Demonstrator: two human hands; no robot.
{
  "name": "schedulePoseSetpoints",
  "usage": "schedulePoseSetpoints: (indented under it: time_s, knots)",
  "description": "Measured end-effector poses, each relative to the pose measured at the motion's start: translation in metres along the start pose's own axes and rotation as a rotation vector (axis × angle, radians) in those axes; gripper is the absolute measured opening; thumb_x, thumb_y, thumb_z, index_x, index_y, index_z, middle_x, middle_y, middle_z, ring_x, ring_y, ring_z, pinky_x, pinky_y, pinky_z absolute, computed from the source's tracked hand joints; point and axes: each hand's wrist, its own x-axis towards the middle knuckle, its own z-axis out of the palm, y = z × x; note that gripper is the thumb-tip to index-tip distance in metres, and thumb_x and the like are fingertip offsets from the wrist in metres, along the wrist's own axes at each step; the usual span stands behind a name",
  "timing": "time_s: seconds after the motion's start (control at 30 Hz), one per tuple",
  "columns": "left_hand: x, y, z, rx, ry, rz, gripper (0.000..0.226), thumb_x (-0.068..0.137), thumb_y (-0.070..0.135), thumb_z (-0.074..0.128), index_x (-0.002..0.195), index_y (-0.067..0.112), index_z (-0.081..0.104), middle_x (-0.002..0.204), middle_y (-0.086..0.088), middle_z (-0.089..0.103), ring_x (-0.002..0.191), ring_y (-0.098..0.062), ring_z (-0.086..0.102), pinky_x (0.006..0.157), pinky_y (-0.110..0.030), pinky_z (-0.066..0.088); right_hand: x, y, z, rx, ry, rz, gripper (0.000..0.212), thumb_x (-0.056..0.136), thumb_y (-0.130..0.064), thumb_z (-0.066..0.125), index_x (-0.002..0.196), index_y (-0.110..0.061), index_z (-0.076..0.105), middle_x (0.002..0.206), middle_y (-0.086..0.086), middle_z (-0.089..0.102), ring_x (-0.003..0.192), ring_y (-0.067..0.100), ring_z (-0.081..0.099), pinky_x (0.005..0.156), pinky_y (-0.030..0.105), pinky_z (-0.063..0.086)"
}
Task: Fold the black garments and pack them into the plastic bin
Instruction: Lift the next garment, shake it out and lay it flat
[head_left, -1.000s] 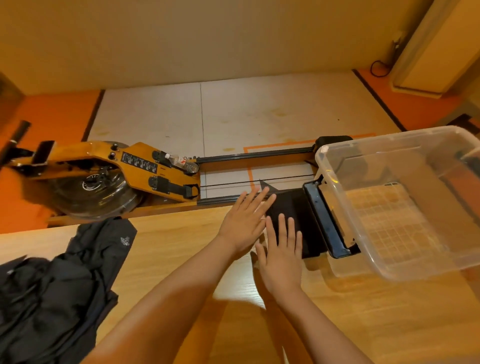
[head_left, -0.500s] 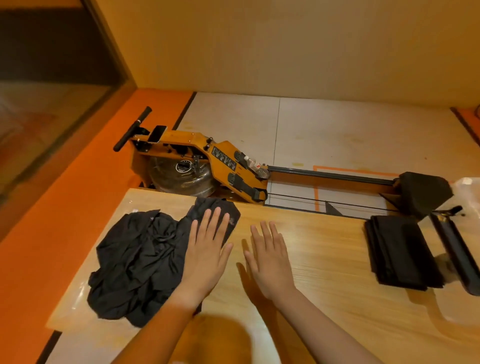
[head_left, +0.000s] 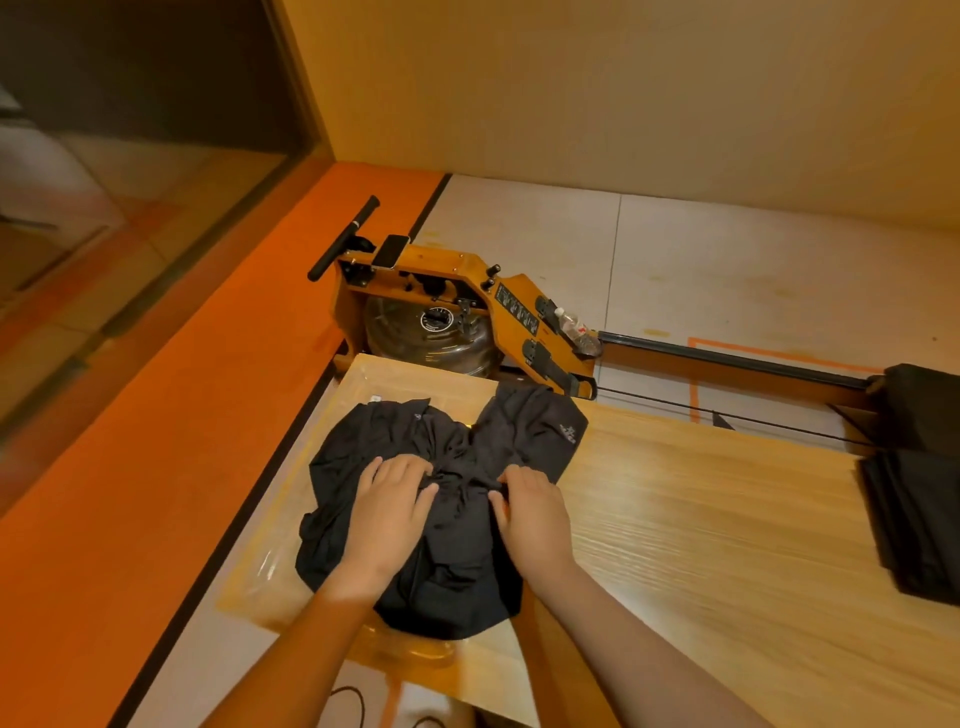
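Note:
A crumpled pile of black garments (head_left: 447, 566) lies at the left end of the wooden table (head_left: 701, 519). My left hand (head_left: 387, 512) lies on the pile's left half with its fingers curled into the cloth. My right hand (head_left: 532, 512) grips a bunch of the cloth near the pile's middle. A folded black garment (head_left: 914, 519) lies flat at the table's right edge, partly cut off by the frame. The plastic bin is out of view.
An orange rowing machine (head_left: 467, 312) with a water tank stands on the floor just beyond the table's far edge, its rail running right to a black seat (head_left: 919, 405). Orange floor lies to the left of the table.
The view has swung further left. Both hands moved from flat and open, one on the pile and one on the bare table, onto the pile and curled into the black cloth.

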Motion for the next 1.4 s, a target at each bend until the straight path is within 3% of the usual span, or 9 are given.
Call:
schedulePoseSetpoints:
  time_s: [0.1, 0.3, 0.4, 0.5, 0.63, 0.87, 1.1, 1.23, 1.4]
  knots:
    - [0.008, 0.005, -0.010, -0.101, 0.060, -0.012, 0.016, 0.095, 0.029, 0.057, 0.103, 0.015, 0.059, 0.101, 0.003, 0.059, 0.102, -0.021, 0.056, 0.104, -0.036, 0.033, 0.001, -0.002, -0.009, 0.115, 0.090, 0.044, 0.017, 0.100, -0.029, 0.045, 0.093, -0.015, 0.053, 0.088, 0.005, 0.060, 0.085, 0.024, 0.054, 0.074, 0.034, 0.041]
    - [0.028, 0.043, -0.030, -0.376, -0.170, 0.031, 0.046, 0.098, 0.038, 0.050, 0.142, 0.027, 0.040, 0.141, 0.007, 0.047, 0.135, -0.014, 0.036, 0.114, -0.033, 0.025, -0.006, -0.008, -0.042, 0.347, 0.143, 0.006, 0.014, 0.102, -0.031, 0.038, 0.100, -0.020, 0.046, 0.086, -0.002, 0.059, 0.076, 0.015, 0.057, 0.065, 0.035, 0.048]
    - [0.036, 0.059, -0.036, -0.499, -0.252, 0.045, 0.035, 0.098, 0.033, 0.052, 0.133, 0.029, 0.050, 0.129, 0.008, 0.058, 0.125, -0.010, 0.048, 0.103, -0.031, 0.042, -0.009, -0.007, -0.065, 0.407, 0.210, -0.016, 0.013, 0.102, -0.030, 0.039, 0.101, -0.021, 0.047, 0.084, -0.004, 0.058, 0.071, 0.013, 0.057, 0.062, 0.035, 0.046]
    - [0.045, 0.074, -0.052, -0.539, -0.163, 0.106, 0.015, 0.100, 0.031, 0.049, 0.102, 0.025, 0.062, 0.096, 0.010, 0.065, 0.094, -0.005, 0.059, 0.083, -0.031, 0.049, -0.008, 0.003, -0.092, 0.417, 0.326, -0.006, 0.010, 0.101, -0.028, 0.042, 0.098, -0.022, 0.049, 0.081, -0.009, 0.056, 0.070, 0.006, 0.055, 0.060, 0.028, 0.042]
    - [0.066, 0.097, -0.082, -0.604, -0.050, 0.144, 0.016, 0.101, 0.031, 0.044, 0.091, 0.022, 0.054, 0.077, -0.004, 0.059, 0.071, -0.015, 0.055, 0.066, -0.037, 0.043, -0.003, 0.024, -0.134, 0.420, 0.473, 0.041, 0.011, 0.099, -0.026, 0.046, 0.089, -0.025, 0.049, 0.076, -0.012, 0.055, 0.072, 0.002, 0.054, 0.059, 0.023, 0.040]
    - [0.121, 0.141, -0.157, -0.757, 0.142, 0.270, 0.013, 0.098, 0.028, 0.052, 0.090, 0.017, 0.053, 0.082, 0.006, 0.058, 0.072, 0.001, 0.055, 0.058, -0.013, 0.041, 0.006, 0.061, -0.234, 0.331, 0.771, 0.008, 0.010, 0.098, -0.020, 0.050, 0.090, -0.020, 0.056, 0.081, -0.011, 0.056, 0.073, 0.002, 0.050, 0.063, 0.022, 0.041]
    - [0.170, 0.195, -0.218, -0.847, 0.337, 0.363, 0.024, 0.104, 0.023, 0.037, 0.097, 0.007, 0.054, 0.088, -0.006, 0.056, 0.077, -0.009, 0.050, 0.066, -0.024, 0.037, 0.017, 0.079, -0.322, 0.227, 0.984, -0.016, 0.021, 0.098, -0.029, 0.050, 0.081, -0.017, 0.055, 0.072, -0.001, 0.055, 0.067, 0.017, 0.052, 0.061, 0.043, 0.046]
    - [0.166, 0.221, -0.222, -0.989, 0.221, 0.387, 0.021, 0.102, 0.022, 0.043, 0.100, 0.012, 0.061, 0.094, -0.002, 0.064, 0.086, -0.005, 0.059, 0.075, -0.018, 0.046, 0.012, 0.088, -0.329, 0.217, 0.870, 0.096, 0.023, 0.094, -0.039, 0.051, 0.080, -0.022, 0.056, 0.076, -0.006, 0.054, 0.076, 0.016, 0.054, 0.066, 0.036, 0.045]
    - [0.145, 0.237, -0.169, -1.006, -0.152, 0.323, 0.016, 0.100, 0.022, 0.049, 0.102, 0.015, 0.064, 0.097, -0.006, 0.069, 0.098, -0.018, 0.065, 0.080, -0.028, 0.054, -0.003, 0.064, -0.266, 0.386, 0.411, 0.099, 0.037, 0.083, -0.057, 0.056, 0.111, -0.034, 0.056, 0.105, -0.019, 0.057, 0.098, -0.004, 0.052, 0.085, 0.023, 0.046]
